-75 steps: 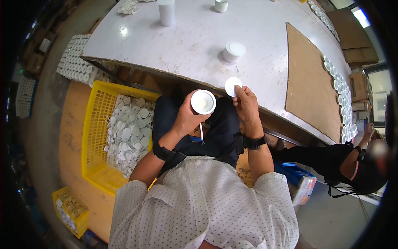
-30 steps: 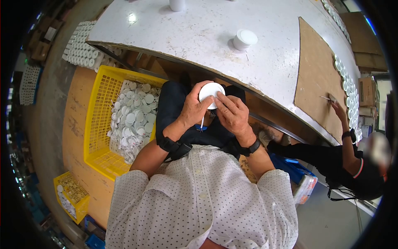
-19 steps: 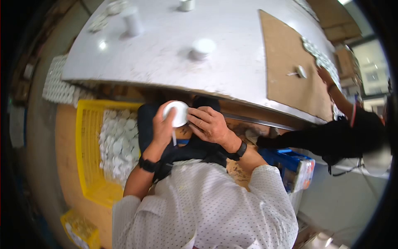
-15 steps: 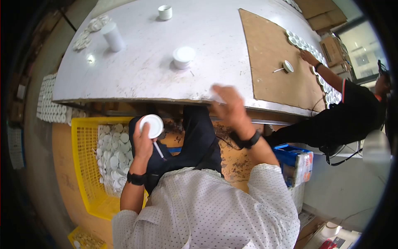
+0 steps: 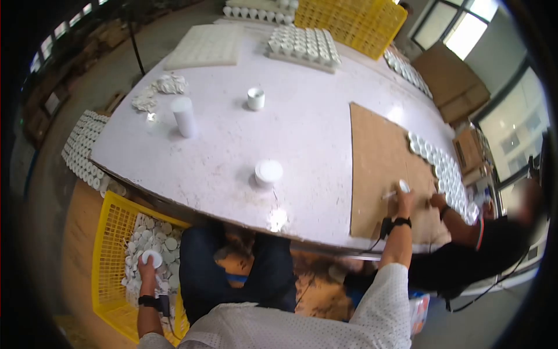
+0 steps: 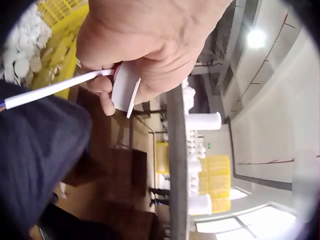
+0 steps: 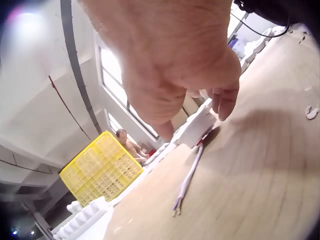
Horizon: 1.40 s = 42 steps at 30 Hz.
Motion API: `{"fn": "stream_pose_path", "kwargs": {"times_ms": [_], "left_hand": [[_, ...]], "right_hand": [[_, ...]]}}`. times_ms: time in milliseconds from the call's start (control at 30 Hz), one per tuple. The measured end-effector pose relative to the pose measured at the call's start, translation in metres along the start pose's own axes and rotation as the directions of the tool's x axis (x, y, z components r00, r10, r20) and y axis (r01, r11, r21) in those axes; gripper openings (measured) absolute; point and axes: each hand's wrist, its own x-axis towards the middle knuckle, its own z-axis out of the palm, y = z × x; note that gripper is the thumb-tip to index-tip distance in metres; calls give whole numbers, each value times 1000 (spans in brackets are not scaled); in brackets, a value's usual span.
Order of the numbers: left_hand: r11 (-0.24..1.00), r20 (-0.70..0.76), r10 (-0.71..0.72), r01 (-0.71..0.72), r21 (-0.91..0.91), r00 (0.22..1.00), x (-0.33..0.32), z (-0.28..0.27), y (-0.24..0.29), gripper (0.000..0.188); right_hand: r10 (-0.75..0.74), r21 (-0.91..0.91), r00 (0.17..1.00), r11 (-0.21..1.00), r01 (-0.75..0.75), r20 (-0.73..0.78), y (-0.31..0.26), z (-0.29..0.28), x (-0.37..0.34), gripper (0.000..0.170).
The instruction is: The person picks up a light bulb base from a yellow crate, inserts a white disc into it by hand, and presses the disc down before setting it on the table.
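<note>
Over the yellow basket [image 5: 104,250] of white discs, my left hand [image 5: 147,272] holds a round white lamp [image 5: 152,259]. In the left wrist view, my left hand's [image 6: 145,45] fingers curl round this lamp [image 6: 125,90], and its white cable [image 6: 60,86] hangs out to the left. On the brown cardboard [image 5: 372,168] at the right lies another white lamp [image 5: 404,186], where my right hand [image 5: 405,203] has reached. The right wrist view shows my right hand's [image 7: 180,65] thumb and fingers around the second lamp [image 7: 197,127]; its cable [image 7: 190,175] rests on the cardboard.
Rows of white lamps [image 5: 447,174] line the cardboard, with another person's hand [image 5: 440,202] beside them. The white table [image 5: 302,145] carries a lidded cup [image 5: 268,173], a tall cylinder [image 5: 184,116], a small cup [image 5: 256,99] and trays [image 5: 302,45]. Its edge crosses above my legs.
My hands have parted: the left has carried its lamp left over the basket, and the right has reached out to the lamp on the cardboard. The head view has tilted up.
</note>
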Motion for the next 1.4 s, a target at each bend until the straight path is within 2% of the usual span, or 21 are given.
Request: {"fn": "stream_pose_path", "kwargs": {"times_ms": [67, 133, 167, 267, 367, 533, 567, 600, 667, 700, 733, 767, 833, 867, 1000, 1067, 1233, 1267, 1300, 1333, 1400], "left_hand": [[994, -17, -10, 12, 108, 1000, 13, -30, -21, 42], [996, -39, -83, 82, -34, 996, 25, -59, -52, 44], [999, 99, -47, 44, 32, 994, 36, -86, -72, 45], [978, -190, -166, 185, 91, 968, 1, -98, -48, 47], [992, -146, 100, -87, 90, 984, 88, -155, -184, 44], [788, -212, 394, -210, 578, 894, 108, -134, -212, 31], [641, -48, 474, -307, 704, 879, 91, -113, -184, 28], [798, 50, 237, -223, 560, 970, 101, -91, -171, 30], [946, 241, 163, -221, 238, 957, 65, -31, -114, 26], [951, 354, 271, -306, 44, 895, 35, 3, -73, 26], [990, 492, 135, -138, -30, 860, -34, 30, 25, 31], [977, 604, 135, -5, -213, 785, -66, 57, 62, 37], [925, 773, 329, -23, -378, 542, -112, 94, 104, 55], [905, 804, 413, -93, -415, 427, -127, 111, 115, 63], [890, 837, 438, -26, -455, 329, -166, 146, 145, 76], [782, 715, 583, -507, -364, 386, -170, 143, 149, 75], [817, 640, 574, -418, -398, 511, -159, 132, 131, 66], [818, 638, 572, -417, -397, 515, -156, 128, 129, 66], [844, 646, 536, -360, -397, 544, -153, 124, 126, 66], [867, 653, 498, -300, -399, 570, -151, 121, 125, 65], [874, 653, 485, -294, -387, 582, -150, 117, 124, 65]], "right_hand": [[9, 0, 997, 1000, -9, 73, -12, 0, 3, 64], [106, -48, 986, 994, -100, 130, -13, 7, 8, 57], [99, -36, 987, 995, -95, 123, -21, 7, 8, 57], [11, -151, 999, 988, -4, 42, -55, -14, -23, 53], [3, -49, 983, 999, 6, 184, -78, -31, -49, 57], [-140, 241, 908, 969, 45, 394, -103, -42, -94, 53], [-167, 266, 925, 961, 75, 342, -98, -34, -102, 58], [-162, 253, 920, 965, 72, 357, -93, -27, -108, 58], [-394, 267, 884, 906, 328, 251, -98, -20, -132, 66], [-422, 339, 854, 886, 317, 303, -122, -33, -160, 67], [-452, 415, 823, 860, 298, 345, -156, -47, -194, 68], [-493, 490, 762, 830, 267, 420, -170, -46, -221, 69], [-596, 622, 606, 756, 202, 527, -194, -54, -275, 71], [-653, 680, 512, 714, 169, 558, -209, -61, -303, 72], [-736, 776, 320, 631, 5, 597, -241, -68, -381, 77], [-765, 782, 287, 618, 77, 576, -249, -71, -397, 75], [-731, 725, 191, 679, 113, 655, -260, -65, -381, 67], [-571, 617, 353, 786, -25, 741, -266, -61, -369, 54], [-621, 694, 598, 706, 145, 507, -269, -37, -351, 41], [-582, 651, 717, 721, 237, 383, -269, -14, -323, 34], [-330, 608, 808, 793, -44, 489, -274, 17, -281, 39]]}}
